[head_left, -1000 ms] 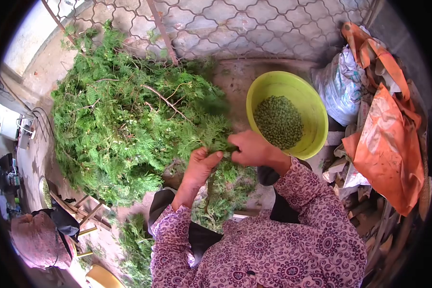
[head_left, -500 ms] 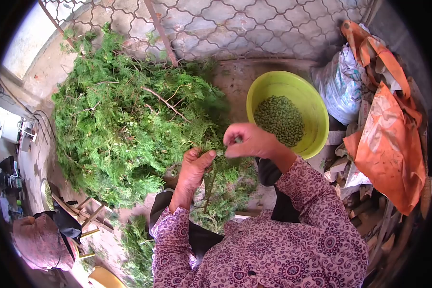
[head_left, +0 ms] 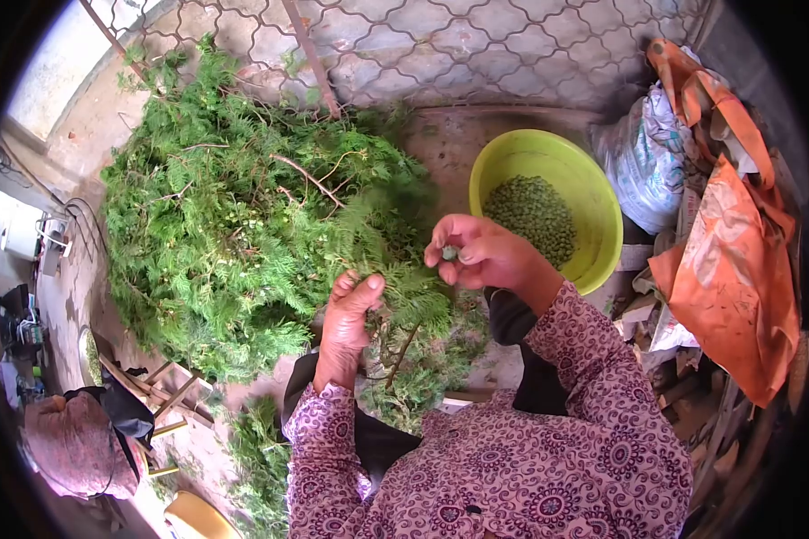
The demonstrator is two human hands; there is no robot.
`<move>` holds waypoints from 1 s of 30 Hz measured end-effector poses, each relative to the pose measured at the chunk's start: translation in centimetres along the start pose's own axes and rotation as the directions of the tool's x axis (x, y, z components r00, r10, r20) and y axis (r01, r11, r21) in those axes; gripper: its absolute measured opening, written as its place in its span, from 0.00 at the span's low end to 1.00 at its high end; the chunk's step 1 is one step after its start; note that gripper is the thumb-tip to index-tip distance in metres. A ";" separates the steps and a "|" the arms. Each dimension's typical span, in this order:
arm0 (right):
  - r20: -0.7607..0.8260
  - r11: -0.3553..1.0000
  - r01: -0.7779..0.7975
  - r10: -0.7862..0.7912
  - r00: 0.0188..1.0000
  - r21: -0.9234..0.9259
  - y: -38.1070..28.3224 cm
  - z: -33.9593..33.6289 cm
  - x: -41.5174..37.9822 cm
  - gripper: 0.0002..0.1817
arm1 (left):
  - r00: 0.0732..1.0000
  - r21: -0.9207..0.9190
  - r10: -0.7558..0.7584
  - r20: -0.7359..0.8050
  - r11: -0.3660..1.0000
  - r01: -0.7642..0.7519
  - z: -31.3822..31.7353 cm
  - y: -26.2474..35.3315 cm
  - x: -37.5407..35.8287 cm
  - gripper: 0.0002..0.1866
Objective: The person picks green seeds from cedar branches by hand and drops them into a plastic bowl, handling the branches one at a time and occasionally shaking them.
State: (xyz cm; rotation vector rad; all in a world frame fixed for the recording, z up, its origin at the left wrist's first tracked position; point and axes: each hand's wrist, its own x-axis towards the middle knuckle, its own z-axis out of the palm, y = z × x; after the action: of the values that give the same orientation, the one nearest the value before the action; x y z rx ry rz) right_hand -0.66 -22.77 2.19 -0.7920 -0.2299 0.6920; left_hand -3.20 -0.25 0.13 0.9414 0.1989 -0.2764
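Lifted clear of the sprig (head_left: 404,296), right hand (head_left: 481,256) pinches a small green cone (head_left: 449,253); left hand's (head_left: 346,319) grip half hidden in foliage.

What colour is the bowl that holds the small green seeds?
The bowl is bright yellow-green, plain, without pattern. The head view shows it.

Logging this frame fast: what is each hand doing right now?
Left hand: closed on a green sprig.
Right hand: fingers pinched on a small green cone.
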 end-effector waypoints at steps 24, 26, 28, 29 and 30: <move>-0.114 0.429 -0.069 -0.078 0.990 -0.901 1.6 0.9 1.2 0.06 | 0.997 0.178 -0.047 0.057 0.983 0.036 0.9 -0.9 0.1 0.10; -0.116 0.165 -0.088 -0.166 0.979 -0.982 1.2 0.2 0.8 0.05 | 0.989 0.220 -0.053 0.139 0.975 0.021 0.4 -2.2 0.6 0.10; -0.031 0.262 0.016 -0.175 0.984 -0.965 0.4 -0.2 0.3 0.07 | 0.986 0.225 -0.060 0.155 0.974 0.024 0.9 -1.9 0.4 0.11; -0.032 0.262 0.015 -0.176 0.984 -0.965 -0.4 -0.1 -0.2 0.07 | 0.991 0.208 -0.060 0.120 0.977 0.034 1.4 -1.5 0.2 0.12; -0.184 0.583 -0.094 -0.097 0.978 -0.807 -1.7 0.2 -0.7 0.08 | 0.994 0.190 -0.060 0.086 0.981 0.043 1.8 -1.3 0.1 0.12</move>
State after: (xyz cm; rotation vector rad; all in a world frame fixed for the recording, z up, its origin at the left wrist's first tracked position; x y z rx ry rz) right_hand -0.50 -23.96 3.60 -1.7622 -0.3657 0.4667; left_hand -3.45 -2.42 0.16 1.1094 0.1141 -0.3905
